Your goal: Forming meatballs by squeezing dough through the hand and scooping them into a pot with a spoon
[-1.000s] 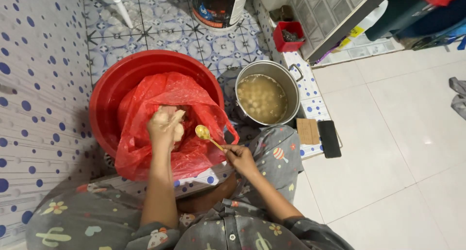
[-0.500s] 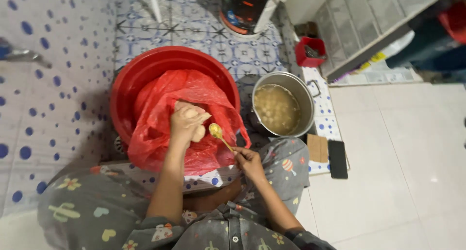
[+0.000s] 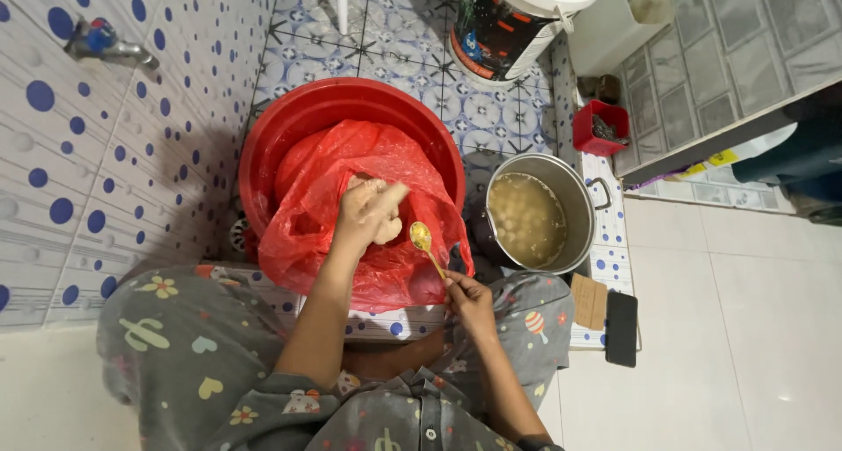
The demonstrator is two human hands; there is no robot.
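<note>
**Head view: dough held over a lined basin, spoon kept close**

Head-camera frame is filled mostly by a red basin (image 3: 351, 144) set on the tiled floor (image 3: 491, 109), lined with a red plastic bag (image 3: 386, 241) so its contents are kept off the basin wall. A steel pot (image 3: 537, 219) of pale broth is placed just beside it, within reach. A pale dough lump (image 3: 383, 214) is clamped in the left hand (image 3: 360, 214) above the bag. A filled spoon (image 3: 425, 245) is pinched by the right hand (image 3: 469, 298), fingers closed on its handle.
</note>
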